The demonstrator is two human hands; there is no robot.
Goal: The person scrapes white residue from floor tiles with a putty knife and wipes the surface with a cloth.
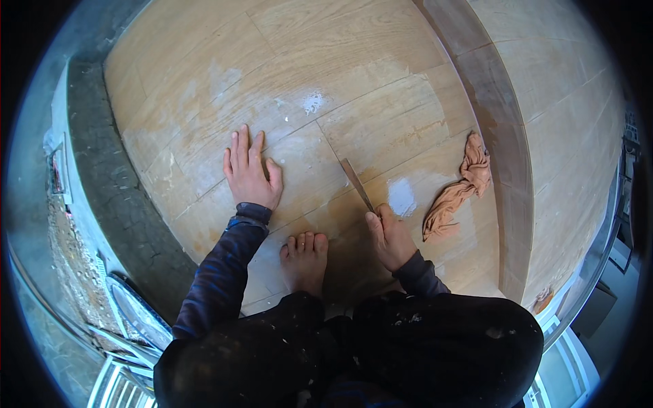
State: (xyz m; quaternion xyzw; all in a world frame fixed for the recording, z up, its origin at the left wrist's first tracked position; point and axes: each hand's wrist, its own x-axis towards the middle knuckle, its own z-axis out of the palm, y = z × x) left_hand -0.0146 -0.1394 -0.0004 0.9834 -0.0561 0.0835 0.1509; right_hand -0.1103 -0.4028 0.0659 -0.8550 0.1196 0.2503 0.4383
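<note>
My left hand point(251, 176) lies palm down on wood-look floor tiles point(285, 41), fingers spread and nothing held. In my right hand point(390, 237) is the handle end of a tool with a long flat metal blade point(357, 182), a knife or a scraper. The blade slants up and left, its tip at or just above a tile joint. My fist hides the handle. To the right of that hand, a crumpled orange-brown cloth point(459, 188) is lying on the tiles. Between the hand and the cloth shows a bright white patch point(401, 196), glare or residue, I cannot tell.
My bare foot point(306, 257) stands between my hands. Along the right runs a tiled step edge point(502, 117), with more tiles beyond it. A dark grey cement strip point(109, 153) borders the floor at left. White-framed railings point(125, 382) are at lower left. Pale haze marks the tiles.
</note>
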